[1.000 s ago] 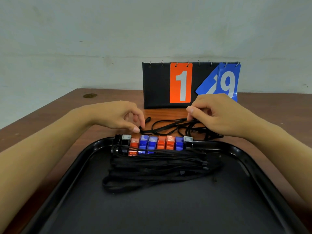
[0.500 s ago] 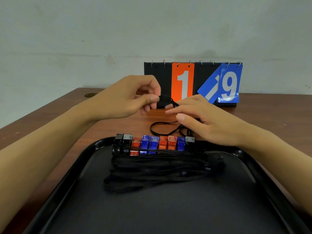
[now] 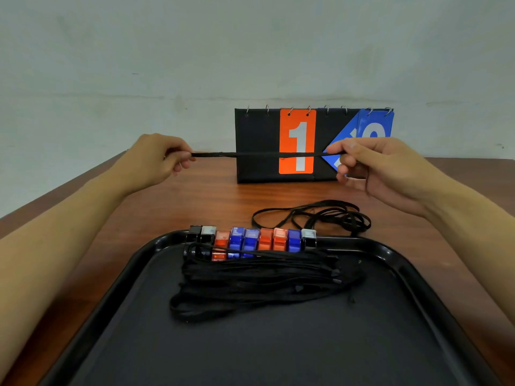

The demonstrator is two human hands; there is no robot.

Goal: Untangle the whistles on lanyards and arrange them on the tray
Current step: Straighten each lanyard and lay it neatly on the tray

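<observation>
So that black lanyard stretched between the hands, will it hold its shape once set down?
Probably not. The lanyard is straight only because the left hand and right hand pull it taut. The loose cords on the table curl, so it likely flops and tangles.

Plain pale grey-green wall (image 3: 167,51) stood behind, reddish-brown wooden tabletop (image 3: 211,201) met it, black flip scoreboard with orange and blue cards (image 3: 259,140) stood near wall, soft even light

Even soft light, slight blur, edges perhaps warped.
</observation>
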